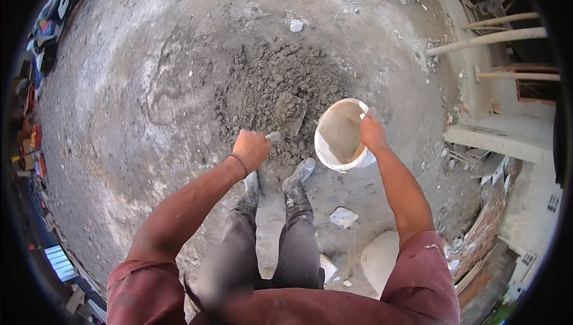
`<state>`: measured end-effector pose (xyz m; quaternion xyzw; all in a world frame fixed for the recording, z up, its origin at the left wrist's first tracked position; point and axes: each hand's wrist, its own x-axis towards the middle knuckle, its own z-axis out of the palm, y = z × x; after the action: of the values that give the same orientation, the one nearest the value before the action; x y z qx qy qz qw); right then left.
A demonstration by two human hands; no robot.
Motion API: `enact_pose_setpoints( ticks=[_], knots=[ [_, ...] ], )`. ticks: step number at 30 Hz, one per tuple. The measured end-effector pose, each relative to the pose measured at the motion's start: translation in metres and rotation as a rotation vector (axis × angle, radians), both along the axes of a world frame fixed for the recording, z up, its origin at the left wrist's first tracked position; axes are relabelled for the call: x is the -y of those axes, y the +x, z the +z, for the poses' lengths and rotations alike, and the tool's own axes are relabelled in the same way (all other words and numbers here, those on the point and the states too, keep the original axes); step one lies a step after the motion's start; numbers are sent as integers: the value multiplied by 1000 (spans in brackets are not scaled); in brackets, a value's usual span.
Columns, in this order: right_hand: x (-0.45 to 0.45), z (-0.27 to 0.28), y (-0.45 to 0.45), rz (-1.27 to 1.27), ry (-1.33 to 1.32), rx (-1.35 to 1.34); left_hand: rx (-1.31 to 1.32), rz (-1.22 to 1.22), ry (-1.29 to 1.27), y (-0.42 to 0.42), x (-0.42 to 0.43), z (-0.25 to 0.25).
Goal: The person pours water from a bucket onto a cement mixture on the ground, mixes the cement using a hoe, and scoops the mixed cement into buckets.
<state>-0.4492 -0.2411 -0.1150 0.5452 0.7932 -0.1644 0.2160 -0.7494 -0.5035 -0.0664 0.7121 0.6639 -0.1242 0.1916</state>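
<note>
My left hand [251, 148] is closed round a pale handle. The handle leads to a squarish blade that looks like a shovel [298, 123], loaded with grey, lumpy mix. This blade lies over the near side of a pile of damp grey mortar [286, 65] on the ground. In my right hand [372, 131] is the rim or handle of a white bucket [327, 155], gripped at its right side. Smooth grey-brown matter shows inside the bucket, which hangs just right of the pile. My mortar-smeared boots stand at the pile's near edge.
A white lump [296, 25] lies beyond the pile, and a pale slab piece [344, 217] rests near my right leg. Poles [489, 41] and a concrete ledge [495, 137] line the right side. A parked motorcycle [65, 2] stands far left. A pale rounded object [378, 259] sits behind my right arm.
</note>
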Motion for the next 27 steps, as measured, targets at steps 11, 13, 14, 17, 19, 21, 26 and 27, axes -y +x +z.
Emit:
enact_pose_setpoints(
  ticks=[11,13,14,17,19,21,26,27],
  knots=[
    [11,46,-132,382,53,185,170,267,92,57,-14,-2],
    [14,51,-151,383,61,177,177,269,92,56,-15,3],
    [14,50,-159,365,67,168,178,281,91,57,-15,2],
    [8,41,-174,344,68,95,192,317,108,59,-15,-3],
    [5,40,-180,354,84,95,192,326,126,62,-16,-7],
    [1,45,-190,367,101,94,209,341,114,67,-20,-12],
    [-20,58,-210,396,161,154,197,349,70,71,-28,-8],
    [-26,57,-210,398,160,160,188,345,92,73,-28,-9]
  ],
)
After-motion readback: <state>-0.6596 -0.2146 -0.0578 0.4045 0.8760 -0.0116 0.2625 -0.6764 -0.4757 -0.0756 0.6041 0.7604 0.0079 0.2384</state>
